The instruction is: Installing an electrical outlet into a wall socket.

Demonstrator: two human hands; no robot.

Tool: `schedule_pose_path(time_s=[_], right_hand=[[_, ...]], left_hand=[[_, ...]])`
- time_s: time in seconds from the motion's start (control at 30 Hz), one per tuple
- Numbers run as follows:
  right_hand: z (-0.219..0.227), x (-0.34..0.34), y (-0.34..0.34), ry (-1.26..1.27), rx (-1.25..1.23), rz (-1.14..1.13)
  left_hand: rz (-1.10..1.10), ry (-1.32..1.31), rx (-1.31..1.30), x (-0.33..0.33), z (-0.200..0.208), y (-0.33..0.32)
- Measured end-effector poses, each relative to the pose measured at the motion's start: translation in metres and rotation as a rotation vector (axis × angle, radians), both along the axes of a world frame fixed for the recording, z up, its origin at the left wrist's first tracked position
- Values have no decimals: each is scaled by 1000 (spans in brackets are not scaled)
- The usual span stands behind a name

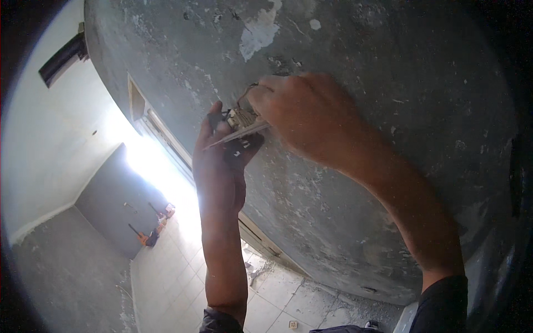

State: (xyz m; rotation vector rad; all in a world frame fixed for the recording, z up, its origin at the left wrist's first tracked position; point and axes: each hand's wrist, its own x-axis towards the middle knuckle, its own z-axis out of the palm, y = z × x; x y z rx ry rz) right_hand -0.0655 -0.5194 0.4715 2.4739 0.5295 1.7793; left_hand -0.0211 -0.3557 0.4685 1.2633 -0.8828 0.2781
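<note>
Dark sleeve point(443, 305), cropped at four o'clock, leads to the blurred right hand point(308, 114), whose hold on the wire point(242, 99) I cannot tell, while the left hand point(218, 166), fingers curled, grips a switch plate point(242, 132) at eleven.

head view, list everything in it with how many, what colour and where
electrical fitting: 1, cream, in left hand
wire: at least 1, brownish, between fitting and right hand
near wall: 1, grey with pale patches, behind hands
frame: 1, pale, along wall's edge
tiled floor: 1, pale, below
square piece: 1, cream, floor, lower edge
dark bar: 1, brown, upper left
distant items: several, orange and dark, floor, left
left hand: 1, bare, centre
right hand: 1, bare, by wire
sleeves: 2, dark, lower edge
</note>
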Motion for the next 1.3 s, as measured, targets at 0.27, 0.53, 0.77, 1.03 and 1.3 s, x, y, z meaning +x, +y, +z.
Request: schedule_pose_path(time_s=[0.27, 0.53, 0.77, 1.03, 1.3], right_hand=[[1, -8, 2, 132, 94, 5], [0, -11, -2, 125, 100, 95], [-2, -11, 2, 52, 131, 23], [3, -13, 0, 78, 74, 6], [2, -11, 0, 84, 148, 83]], left_hand=[[84, -322, 210, 16, -16, 12], [48, -418, 198, 41, -21, 20], [152, -447, 54, 46, -37, 6], [285, -420, 74, 33, -34, 2], [297, -476, 88, 42, -35, 2]])
